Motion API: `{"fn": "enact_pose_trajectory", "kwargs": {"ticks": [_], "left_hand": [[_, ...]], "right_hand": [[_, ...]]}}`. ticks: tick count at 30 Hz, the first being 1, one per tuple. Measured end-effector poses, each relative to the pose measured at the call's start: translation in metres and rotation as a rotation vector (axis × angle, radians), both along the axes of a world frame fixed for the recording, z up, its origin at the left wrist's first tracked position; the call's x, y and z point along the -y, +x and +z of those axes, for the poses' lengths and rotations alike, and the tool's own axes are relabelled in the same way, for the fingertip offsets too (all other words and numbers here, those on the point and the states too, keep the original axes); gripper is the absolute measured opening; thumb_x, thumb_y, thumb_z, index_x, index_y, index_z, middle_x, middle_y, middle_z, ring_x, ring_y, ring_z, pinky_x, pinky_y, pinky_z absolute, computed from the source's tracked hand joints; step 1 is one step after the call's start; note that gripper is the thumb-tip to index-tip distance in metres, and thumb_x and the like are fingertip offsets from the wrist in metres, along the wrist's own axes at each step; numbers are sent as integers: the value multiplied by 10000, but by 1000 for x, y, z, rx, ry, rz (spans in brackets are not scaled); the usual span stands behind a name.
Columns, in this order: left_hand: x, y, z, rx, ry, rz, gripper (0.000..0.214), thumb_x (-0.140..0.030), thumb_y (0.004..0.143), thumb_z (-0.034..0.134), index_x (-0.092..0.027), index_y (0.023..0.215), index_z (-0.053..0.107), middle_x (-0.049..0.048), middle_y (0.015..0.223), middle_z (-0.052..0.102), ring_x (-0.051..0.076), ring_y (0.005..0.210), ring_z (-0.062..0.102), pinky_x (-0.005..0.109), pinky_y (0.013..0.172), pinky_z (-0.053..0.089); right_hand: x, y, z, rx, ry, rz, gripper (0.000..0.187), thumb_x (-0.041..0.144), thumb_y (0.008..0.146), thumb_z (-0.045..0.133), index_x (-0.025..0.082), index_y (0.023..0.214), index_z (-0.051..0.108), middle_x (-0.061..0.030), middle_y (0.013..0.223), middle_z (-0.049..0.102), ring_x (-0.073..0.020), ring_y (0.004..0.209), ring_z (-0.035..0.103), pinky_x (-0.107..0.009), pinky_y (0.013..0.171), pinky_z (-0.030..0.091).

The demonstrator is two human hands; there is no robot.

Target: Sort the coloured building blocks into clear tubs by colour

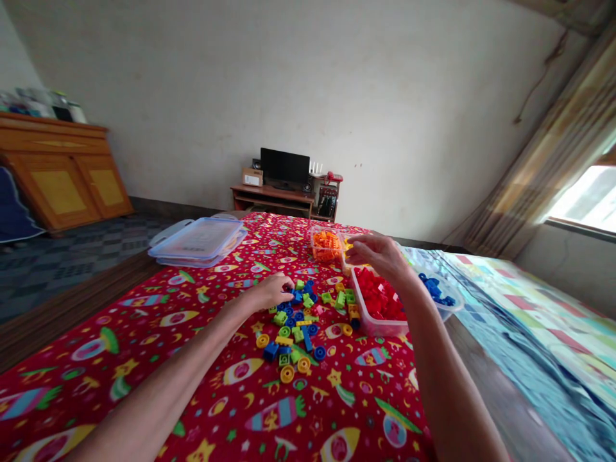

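My left hand (273,290) is at the far left edge of a loose pile of building blocks (296,321) in blue, green and yellow. Its thumb and fingers are pinched around a dark blue block, partly hidden by them. Over a clear box with yellow blocks (347,246) is my right hand (378,255), fingers loosely bent and apart; I see nothing held in it. Just below this hand is a clear box of red blocks (375,294). Orange blocks (326,246) fill another box to the left, and blue blocks (436,289) lie in a round-cornered tub at right, partly behind my right forearm.
Stacked clear lids (199,240) lie at the table's left edge. A red patterned cloth (192,385) covers the table. To the right is a bed with a patchwork cover (529,289). A desk with a monitor (285,168) stands by the far wall; a wooden cabinet (62,173) is at left.
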State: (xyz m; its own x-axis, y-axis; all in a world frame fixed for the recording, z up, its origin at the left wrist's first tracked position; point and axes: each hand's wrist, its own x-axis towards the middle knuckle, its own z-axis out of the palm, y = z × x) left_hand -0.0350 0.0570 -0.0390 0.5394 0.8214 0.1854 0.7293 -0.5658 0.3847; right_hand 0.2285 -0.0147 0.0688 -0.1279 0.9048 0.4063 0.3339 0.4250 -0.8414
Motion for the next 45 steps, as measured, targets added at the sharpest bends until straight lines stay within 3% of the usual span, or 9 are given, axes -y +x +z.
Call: {"fn": "enact_pose_trajectory", "kwargs": {"ticks": [6, 12, 15, 19, 23, 28, 31, 36, 45], "left_hand": [[-2, -2, 0, 54, -30, 14, 189, -215, 654, 509, -197, 729, 682, 30, 769, 726, 178, 727, 653, 258, 705, 497], [-9, -9, 6, 191, -113, 131, 194, -317, 655, 568, -189, 751, 678, 36, 747, 715, 204, 732, 658, 276, 651, 503], [-7, -9, 16, 454, -179, 135, 372, -445, 685, 616, -162, 922, 657, 50, 851, 704, 206, 805, 659, 290, 681, 519], [4, 5, 24, 646, -190, 68, 540, -526, 713, 643, -149, 1096, 587, 57, 937, 669, 192, 858, 648, 316, 754, 525], [16, 26, 22, 518, -63, -3, 481, -348, 680, 718, -164, 1109, 603, 73, 997, 649, 191, 856, 631, 334, 769, 529], [22, 30, 29, 534, -105, -143, 506, -287, 667, 710, -183, 1148, 594, 76, 1068, 648, 179, 869, 645, 303, 744, 544], [14, 16, 35, 483, -65, -42, 406, -294, 729, 624, -169, 1114, 614, 63, 973, 677, 173, 804, 654, 286, 703, 531], [7, 0, 22, 12, -45, 214, 154, -300, 746, 608, -179, 809, 677, 27, 731, 682, 179, 700, 635, 246, 616, 450], [19, 13, 7, -166, -36, 214, 185, -194, 729, 612, -223, 904, 665, 23, 806, 691, 185, 766, 643, 234, 615, 421]], "right_hand": [[16, -32, -17, 366, 146, -11, 210, 254, 852, 541, 181, 887, 734, -19, 669, 696, -135, 607, 613, -247, 596, 433], [9, -46, -39, 414, 126, 49, 196, 189, 838, 527, 188, 782, 715, -3, 626, 662, -121, 556, 566, -240, 581, 395], [2, -56, -56, 204, -28, 49, 173, 229, 821, 575, 187, 677, 662, -1, 608, 629, -129, 566, 572, -246, 588, 431], [-2, -75, -73, -407, -489, 154, 225, 378, 862, 570, 179, 775, 627, -18, 611, 623, -160, 608, 634, -297, 629, 525], [-1, -87, -78, -760, -647, 251, 245, 406, 858, 598, 173, 783, 604, -6, 595, 610, -130, 582, 615, -313, 692, 550], [-5, -84, -82, -787, -683, 179, 181, 272, 706, 750, 160, 668, 613, 25, 558, 567, -91, 561, 552, -251, 672, 530], [-7, -80, -86, -742, -646, 126, 149, 233, 625, 763, 154, 661, 642, -4, 623, 622, -108, 614, 569, -223, 621, 500], [-6, -81, -90, -661, -603, 90, 111, 179, 541, 665, 154, 644, 633, 8, 581, 599, -89, 536, 510, -211, 521, 421], [-4, -87, -88, -538, -516, 16, 160, 190, 501, 520, 160, 633, 604, 51, 488, 518, -64, 441, 379, -193, 411, 233]]}}
